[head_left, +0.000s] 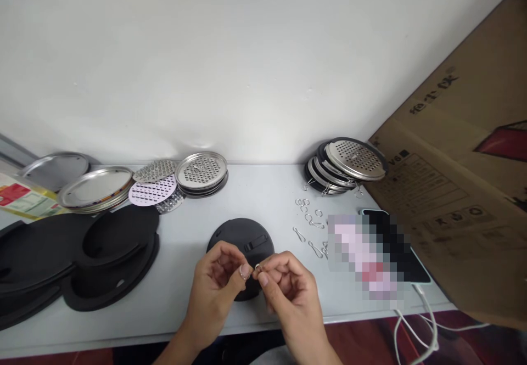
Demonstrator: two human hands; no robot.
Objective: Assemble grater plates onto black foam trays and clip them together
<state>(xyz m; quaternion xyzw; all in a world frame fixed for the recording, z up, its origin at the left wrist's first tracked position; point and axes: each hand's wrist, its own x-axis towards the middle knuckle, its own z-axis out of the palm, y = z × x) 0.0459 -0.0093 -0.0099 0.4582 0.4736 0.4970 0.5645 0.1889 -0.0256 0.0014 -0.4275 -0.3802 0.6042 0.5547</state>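
Observation:
My left hand [216,285] pinches a small metal split ring [244,274] between thumb and forefinger. Close beside it, my right hand [290,293] is closed on a small metal piece [258,268], mostly covered by the fingertips; its kind is hard to make out. Both hands meet over a round black plastic disc [236,230] with a small latch-like slot, lying on the table. To the right of the hands lie several loose split rings [303,208] and several wire snap clips [315,250].
Grater discs [201,170] are stacked at the back, with metal lids [96,186] further left. Black plastic parts [111,277] cover the left side. Assembled graters with clips [356,159] pile up at the back right, near a phone [415,266] with a cable and a cardboard box [453,189].

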